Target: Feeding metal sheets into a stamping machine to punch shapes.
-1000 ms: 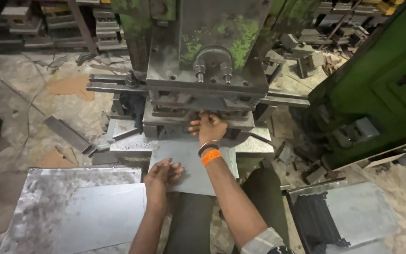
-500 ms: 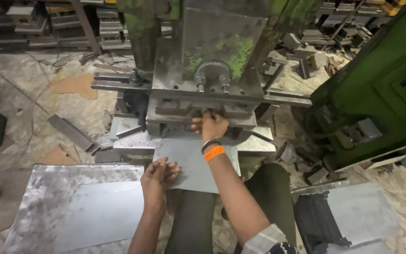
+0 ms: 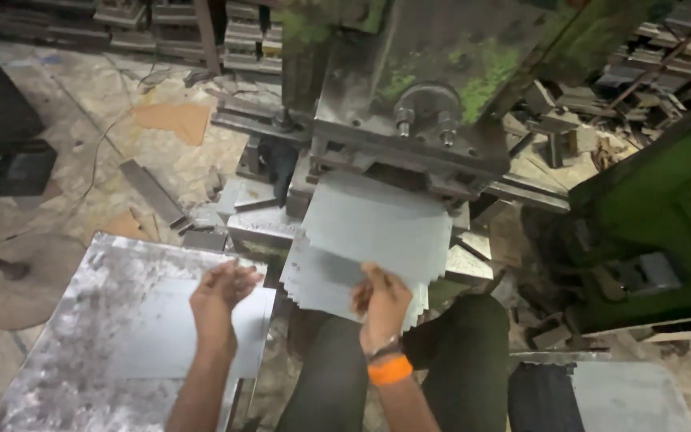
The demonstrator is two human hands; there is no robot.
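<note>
The right hand (image 3: pixel 381 300) (it has an orange band at the wrist) pinches the near edge of a flat grey metal sheet (image 3: pixel 377 228), which lies on a fanned pile of the same thin sheets (image 3: pixel 313 280) and reaches away from the hand, under the big grey and green press machine (image 3: pixel 417 104). The left hand (image 3: pixel 219 294) is beside it, well apart, fingers loosely curled and holding nothing. It hovers over a shiny speckled metal surface (image 3: pixel 81 320) where another flat grey sheet (image 3: pixel 161 336) lies.
</note>
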